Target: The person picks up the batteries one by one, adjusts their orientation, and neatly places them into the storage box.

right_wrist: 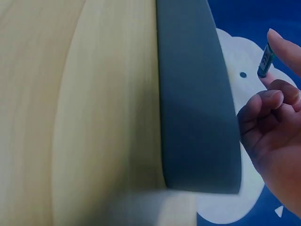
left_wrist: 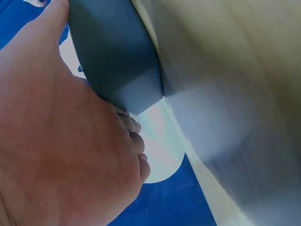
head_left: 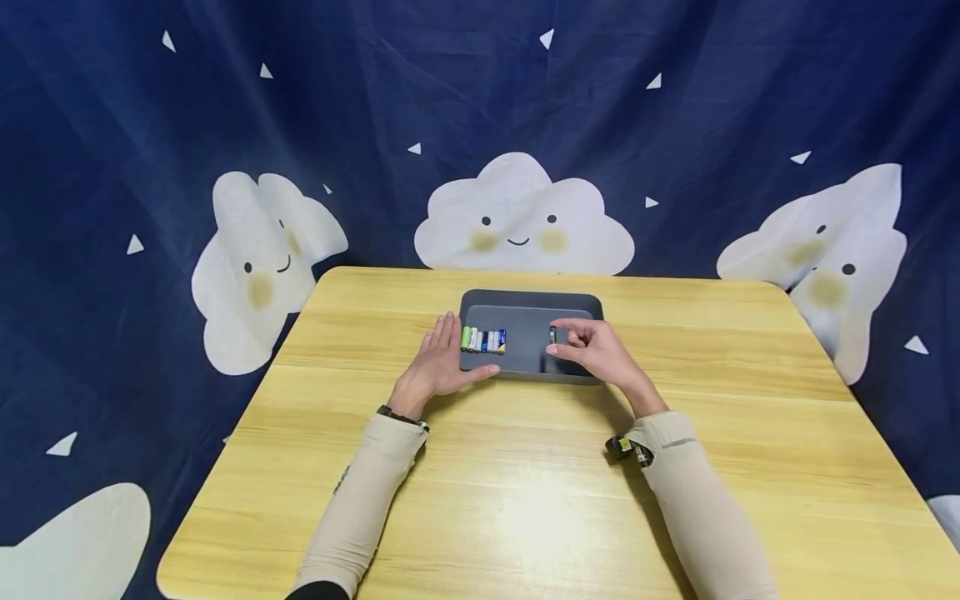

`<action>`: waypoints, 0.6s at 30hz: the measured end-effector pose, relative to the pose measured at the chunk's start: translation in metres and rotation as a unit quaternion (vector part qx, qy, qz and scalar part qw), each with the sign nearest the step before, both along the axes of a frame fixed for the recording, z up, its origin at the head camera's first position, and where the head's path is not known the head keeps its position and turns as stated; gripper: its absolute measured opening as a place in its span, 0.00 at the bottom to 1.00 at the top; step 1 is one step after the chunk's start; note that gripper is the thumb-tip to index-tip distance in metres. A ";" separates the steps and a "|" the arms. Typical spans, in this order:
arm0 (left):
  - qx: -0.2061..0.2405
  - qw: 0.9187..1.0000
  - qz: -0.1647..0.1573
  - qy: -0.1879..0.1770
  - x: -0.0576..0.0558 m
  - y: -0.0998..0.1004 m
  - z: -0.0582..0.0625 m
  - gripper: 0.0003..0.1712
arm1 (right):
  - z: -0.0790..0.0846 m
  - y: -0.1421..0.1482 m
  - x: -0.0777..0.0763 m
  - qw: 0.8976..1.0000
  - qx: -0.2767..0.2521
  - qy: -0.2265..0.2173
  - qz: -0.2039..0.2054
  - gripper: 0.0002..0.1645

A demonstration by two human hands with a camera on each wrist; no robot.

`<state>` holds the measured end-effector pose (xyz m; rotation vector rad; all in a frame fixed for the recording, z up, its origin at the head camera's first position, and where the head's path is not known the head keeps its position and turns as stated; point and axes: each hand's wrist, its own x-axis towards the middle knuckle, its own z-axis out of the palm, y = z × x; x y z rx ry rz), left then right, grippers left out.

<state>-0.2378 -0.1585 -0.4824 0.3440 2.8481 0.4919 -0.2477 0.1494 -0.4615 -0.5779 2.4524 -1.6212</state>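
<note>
A dark grey rectangular tray lies on the wooden table. Inside it, at the left, several small batteries stand side by side in a row, in green, white, black and blue. My left hand rests against the tray's left side, fingers straight and thumb along the front rim. Over the tray's right part, my right hand pinches a single dark battery by its ends between thumb and index finger. The right wrist view shows that battery with dark green on its casing.
The light wooden table extends around the tray on all sides. Behind its far edge hangs a dark blue curtain with white clouds and triangles. A black strap with a small device sits at my right wrist.
</note>
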 end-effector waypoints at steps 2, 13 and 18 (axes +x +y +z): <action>-0.001 1.000 0.000 -0.001 -0.001 0.000 -0.001 0.73 | -0.004 -0.005 -0.004 1.000 -0.004 0.004 0.002 0.32; 0.001 1.000 0.001 -0.014 -0.003 -0.001 0.002 0.74 | -0.019 -0.031 -0.019 1.000 -0.003 -0.009 0.001 0.32; 0.004 1.000 0.000 -0.018 -0.006 -0.002 0.001 0.76 | -0.022 -0.039 -0.025 0.999 -0.004 -0.030 -0.009 0.31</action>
